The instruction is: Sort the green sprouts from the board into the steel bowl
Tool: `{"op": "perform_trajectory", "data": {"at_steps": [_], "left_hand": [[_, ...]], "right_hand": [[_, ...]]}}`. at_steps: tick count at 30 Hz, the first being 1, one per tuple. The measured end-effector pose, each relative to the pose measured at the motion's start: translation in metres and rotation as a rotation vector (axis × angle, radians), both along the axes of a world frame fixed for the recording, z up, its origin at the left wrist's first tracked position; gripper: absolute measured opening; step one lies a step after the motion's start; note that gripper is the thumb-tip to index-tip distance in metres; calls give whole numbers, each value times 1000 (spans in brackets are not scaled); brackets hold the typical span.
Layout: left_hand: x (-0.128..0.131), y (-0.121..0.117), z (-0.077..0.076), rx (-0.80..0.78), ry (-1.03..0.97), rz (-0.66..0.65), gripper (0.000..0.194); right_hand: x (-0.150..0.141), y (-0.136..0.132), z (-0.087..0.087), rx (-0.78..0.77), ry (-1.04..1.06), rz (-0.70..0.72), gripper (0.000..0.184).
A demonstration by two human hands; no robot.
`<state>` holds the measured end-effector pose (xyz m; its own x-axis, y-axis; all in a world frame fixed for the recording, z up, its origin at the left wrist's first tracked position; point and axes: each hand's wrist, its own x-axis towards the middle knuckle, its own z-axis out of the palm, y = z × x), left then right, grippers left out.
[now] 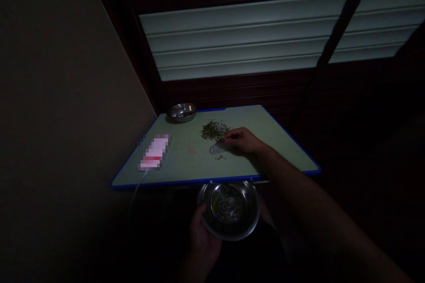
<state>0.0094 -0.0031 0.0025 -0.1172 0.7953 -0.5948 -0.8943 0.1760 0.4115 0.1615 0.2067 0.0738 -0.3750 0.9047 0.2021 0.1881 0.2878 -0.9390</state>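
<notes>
Small greenish beans [214,130] lie in one loose pile on the table, just beyond the fingertips of the right hand [244,139]. That hand pinches one translucent flat piece [218,147] between thumb and fingers, its free end pointing left and down toward the tabletop; whether it touches the surface cannot be told. The right forearm [299,185] comes in from the lower right corner, slanting up and left across the table's near edge, with the wrist low over the board.

A handful of stray beans [221,158], too small to count surely, sits just on the near side of the flat piece. Below the near edge, the left hand [206,239] grips one stainless steel bowl [251,208] at its left side, thumb over the rim and the other fingers mostly hidden underneath. More greenish beans [227,203] are in the bottom of this bowl.

Farther out, a second steel bowl [182,117] stands upright at the far left corner of the one pale green folding table [265,124], which has a blue rim. One phone [155,152], its screen pixelated, lies near the left edge, with one white cable [135,193] hanging off. Two white slatted panels [239,37] in dark wood stand behind.
</notes>
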Motion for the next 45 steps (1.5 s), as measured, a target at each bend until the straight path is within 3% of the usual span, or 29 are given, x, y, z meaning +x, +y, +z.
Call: {"op": "perform_trajectory", "data": {"at_steps": [4,7,15,25,31,35,45], "left_hand": [[0,-1,-2,-7,-19,0,27],[0,-1,-4,-6,-11,-9,24],[0,-2,-5,-6,-12,-17,22],[-2,-3,-8,-17,-29,-33,21],[-2,-1,-9,8,-23,-39,19],[-1,-1,-9,-8,-35,-34,21],[-1,-2,-8,-16,-20,-36,22]], "right_hand": [[6,6,0,106,-5,-348,19],[11,10,-1,135,-60,-446,17],[9,8,-3,246,-215,-411,14],[7,5,-2,228,-162,-312,17],[9,6,0,186,-119,-354,16],[9,3,1,166,-165,-309,15],[10,6,-2,252,-241,-392,13]]}}
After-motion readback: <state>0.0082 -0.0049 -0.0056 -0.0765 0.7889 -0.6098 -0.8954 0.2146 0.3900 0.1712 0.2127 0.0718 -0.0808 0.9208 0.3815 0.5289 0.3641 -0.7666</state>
